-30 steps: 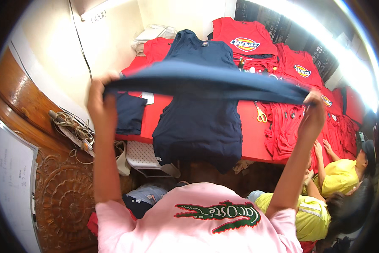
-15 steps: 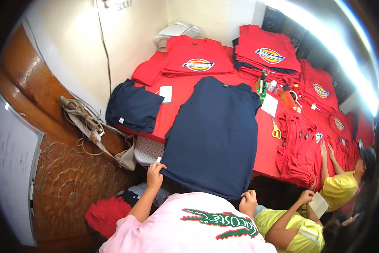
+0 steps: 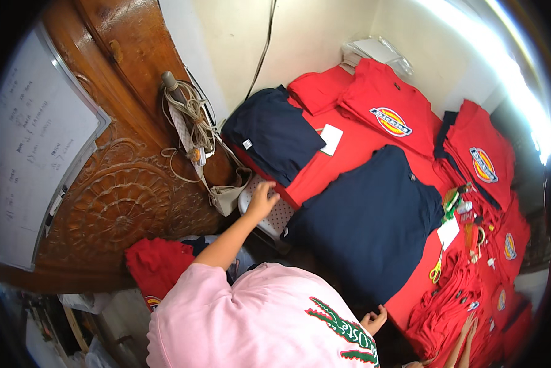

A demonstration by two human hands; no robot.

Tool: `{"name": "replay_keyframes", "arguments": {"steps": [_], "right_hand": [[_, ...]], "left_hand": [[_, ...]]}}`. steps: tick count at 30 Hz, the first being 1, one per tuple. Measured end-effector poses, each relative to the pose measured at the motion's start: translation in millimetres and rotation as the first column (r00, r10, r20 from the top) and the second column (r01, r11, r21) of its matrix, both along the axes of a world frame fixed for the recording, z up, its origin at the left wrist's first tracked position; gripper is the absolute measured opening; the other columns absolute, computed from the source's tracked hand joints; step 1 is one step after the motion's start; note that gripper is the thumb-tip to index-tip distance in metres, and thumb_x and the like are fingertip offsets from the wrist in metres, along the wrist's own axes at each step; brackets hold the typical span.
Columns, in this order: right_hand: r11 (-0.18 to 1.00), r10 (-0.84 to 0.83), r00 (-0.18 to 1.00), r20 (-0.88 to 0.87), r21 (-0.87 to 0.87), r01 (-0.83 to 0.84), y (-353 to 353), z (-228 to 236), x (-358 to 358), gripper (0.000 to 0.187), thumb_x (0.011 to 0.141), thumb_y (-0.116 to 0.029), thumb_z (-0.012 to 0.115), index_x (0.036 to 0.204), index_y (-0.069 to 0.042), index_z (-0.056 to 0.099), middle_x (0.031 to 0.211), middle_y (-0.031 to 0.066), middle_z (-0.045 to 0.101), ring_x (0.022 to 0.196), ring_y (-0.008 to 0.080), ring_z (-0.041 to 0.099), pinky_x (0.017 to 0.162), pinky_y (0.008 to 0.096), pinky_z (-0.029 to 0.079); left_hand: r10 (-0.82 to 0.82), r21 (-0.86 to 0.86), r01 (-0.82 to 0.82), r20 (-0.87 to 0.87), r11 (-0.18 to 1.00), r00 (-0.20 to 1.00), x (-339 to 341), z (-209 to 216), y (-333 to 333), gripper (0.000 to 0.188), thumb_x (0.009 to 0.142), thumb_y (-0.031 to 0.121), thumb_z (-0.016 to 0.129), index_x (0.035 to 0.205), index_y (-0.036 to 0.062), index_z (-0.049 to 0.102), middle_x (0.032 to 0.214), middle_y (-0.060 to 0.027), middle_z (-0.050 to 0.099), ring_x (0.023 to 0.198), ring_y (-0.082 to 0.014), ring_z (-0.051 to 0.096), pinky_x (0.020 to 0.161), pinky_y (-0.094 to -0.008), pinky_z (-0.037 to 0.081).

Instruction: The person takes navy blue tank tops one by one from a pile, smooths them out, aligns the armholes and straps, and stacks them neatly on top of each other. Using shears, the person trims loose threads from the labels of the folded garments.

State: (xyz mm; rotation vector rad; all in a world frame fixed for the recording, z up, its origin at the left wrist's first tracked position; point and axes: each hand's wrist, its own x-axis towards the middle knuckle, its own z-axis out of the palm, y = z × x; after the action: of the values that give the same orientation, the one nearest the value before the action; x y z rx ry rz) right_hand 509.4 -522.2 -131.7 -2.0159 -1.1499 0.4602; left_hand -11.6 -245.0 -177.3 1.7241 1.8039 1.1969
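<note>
Apparently, the navy shirt (image 3: 364,227) is being spread; smoothing needs gentle pressure. Left hand (image 3: 261,203): empty, fingers parted; right hand (image 3: 373,321): grip unclear.

A glaring white light strip (image 3: 498,61) burns out at upper right, brightening the red table (image 3: 315,175) before you, while the near edge of the navy garment (image 3: 361,221) fades into shadow. Highlights gleam on the carved wood (image 3: 122,218) to your left; fisheye distortion bows the whiteboard (image 3: 42,153), and black vignetting rings your view.
</note>
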Motion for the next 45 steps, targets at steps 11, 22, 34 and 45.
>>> {"name": "replay_keyframes", "arguments": {"steps": [11, 22, 34, 45], "right_hand": [[0.904, 0.405, 0.870, 0.282, 0.016, -0.427, 214, 105, -18, 0.030, 0.093, 0.007, 0.060, 0.121, -0.003, 0.067, 0.136, 0.0140, 0.064, 0.098, 0.0240, 0.068, 0.080, 0.0344, 0.055], [0.766, 0.617, 0.783, 0.084, 0.167, -0.621, 352, 160, -93, 0.056, 0.084, 0.015, 0.068, 0.136, -0.006, 0.062, 0.144, 0.0138, 0.062, 0.099, 0.0197, 0.071, 0.076, 0.0281, 0.056], [0.440, 0.778, 0.429, 0.459, 0.089, -0.894, 465, 163, -136, 0.027, 0.090, -0.019, 0.077, 0.114, -0.005, 0.076, 0.140, 0.0151, 0.068, 0.139, 0.0371, 0.055, 0.116, 0.0481, 0.043], [0.587, 0.437, 0.864, 0.250, 0.648, -0.485, 522, 316, -78, 0.017, 0.082, 0.014, 0.056, 0.084, -0.004, 0.055, 0.075, 0.0001, 0.050, 0.073, 0.0078, 0.049, 0.065, 0.0264, 0.044]], "left_hand": [[0.888, -0.382, -0.804, 0.260, 0.455, 0.379, -119, 37, 233, 0.084, 0.079, 0.025, 0.093, 0.144, -0.0085, 0.052, 0.140, -0.0318, 0.061, 0.127, -0.0436, 0.064, 0.110, -0.0468, 0.051], [-0.281, 0.179, 0.237, 0.804, 0.955, 0.525, 126, 185, 246, 0.025, 0.099, 0.017, 0.054, 0.122, 0.0079, 0.059, 0.093, -0.0020, 0.054, 0.077, -0.0112, 0.050, 0.065, -0.0299, 0.045], [-0.175, 0.257, 0.833, 0.965, 0.489, -0.195, 153, 245, 142, 0.023, 0.095, 0.010, 0.056, 0.117, 0.0055, 0.057, 0.106, -0.0028, 0.059, 0.099, -0.0110, 0.059, 0.093, -0.0281, 0.048], [-0.626, 0.593, 0.415, 0.777, 0.690, -0.069, 41, 408, 125, 0.038, 0.087, 0.009, 0.062, 0.125, 0.0048, 0.062, 0.118, -0.0100, 0.070, 0.109, -0.0241, 0.070, 0.100, -0.0393, 0.057]]}}
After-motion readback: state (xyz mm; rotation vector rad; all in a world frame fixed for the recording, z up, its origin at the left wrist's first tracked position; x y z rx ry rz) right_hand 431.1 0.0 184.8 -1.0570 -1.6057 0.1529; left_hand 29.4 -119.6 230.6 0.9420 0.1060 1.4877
